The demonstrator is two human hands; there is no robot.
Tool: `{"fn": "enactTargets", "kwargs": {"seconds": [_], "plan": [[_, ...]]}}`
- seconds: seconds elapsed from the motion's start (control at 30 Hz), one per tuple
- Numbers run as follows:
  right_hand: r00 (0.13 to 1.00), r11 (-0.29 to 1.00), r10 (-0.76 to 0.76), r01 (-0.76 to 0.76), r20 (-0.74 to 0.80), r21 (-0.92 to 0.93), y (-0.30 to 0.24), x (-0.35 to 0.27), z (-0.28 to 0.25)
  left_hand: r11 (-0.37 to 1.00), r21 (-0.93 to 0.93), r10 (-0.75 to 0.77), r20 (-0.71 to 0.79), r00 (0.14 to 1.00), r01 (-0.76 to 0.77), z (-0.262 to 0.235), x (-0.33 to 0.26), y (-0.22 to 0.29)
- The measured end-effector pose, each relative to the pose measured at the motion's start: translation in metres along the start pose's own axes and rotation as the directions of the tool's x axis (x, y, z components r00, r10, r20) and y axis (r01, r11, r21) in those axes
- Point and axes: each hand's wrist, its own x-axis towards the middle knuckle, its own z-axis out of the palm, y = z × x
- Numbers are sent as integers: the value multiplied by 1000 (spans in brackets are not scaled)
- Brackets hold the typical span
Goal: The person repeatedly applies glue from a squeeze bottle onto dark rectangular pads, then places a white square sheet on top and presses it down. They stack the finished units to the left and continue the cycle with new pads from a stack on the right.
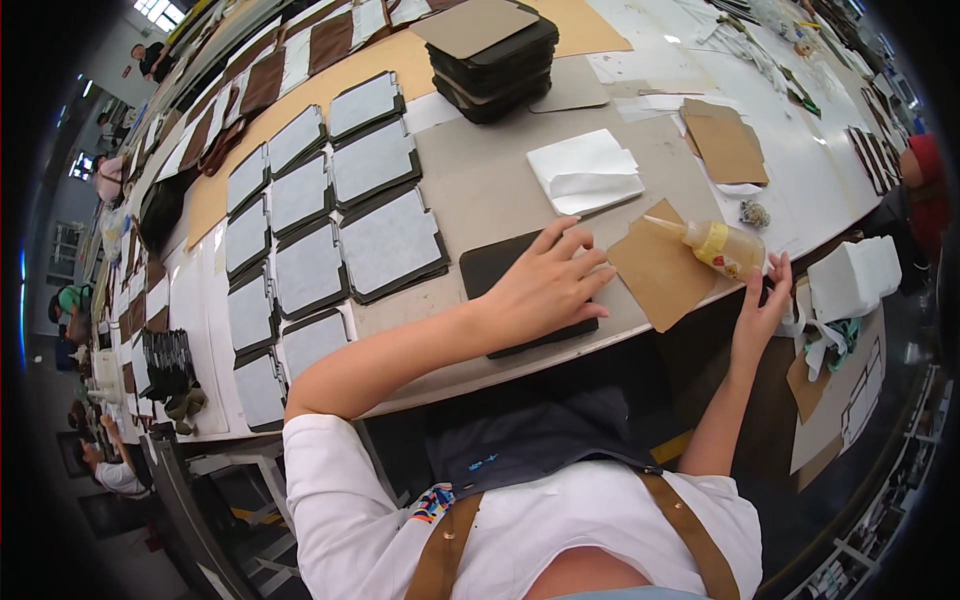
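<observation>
My left hand (552, 280) reaches across a dark rectangular panel (480, 272) at the table's front edge. Its fingers are spread and slightly bent over the panel; whether the fingertips touch it I cannot tell. To the right, my right hand (764, 305) is at the base of a squeeze bottle (730, 248) with a pointed nozzle, a yellow band and pale amber contents. Its fingers are apart, close to the bottle and not wrapped round it. The bottle lies tilted beside a brown card piece (655, 280), nozzle toward the far left. Folded white sheets (585, 172) lie beyond my left hand.
Stacks of dark panels topped with pale grey sheets (378, 165) stand in rows at left. A tall dark stack (493, 70) is at the back. Brown cards (724, 142) and a small speckled lump (754, 213) are at right. White material (850, 278) hangs beyond the edge.
</observation>
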Motion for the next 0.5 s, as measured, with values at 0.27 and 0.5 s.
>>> {"fn": "enactTargets", "kwargs": {"seconds": [0.27,0.5], "plan": [[909,918,265,-340,322,202,23,25,6,996,69,-53,87,995,48,26,17,15],[945,610,325,-230,25,758,17,19,3,997,61,-52,115,992,45,28,21,15]]}}
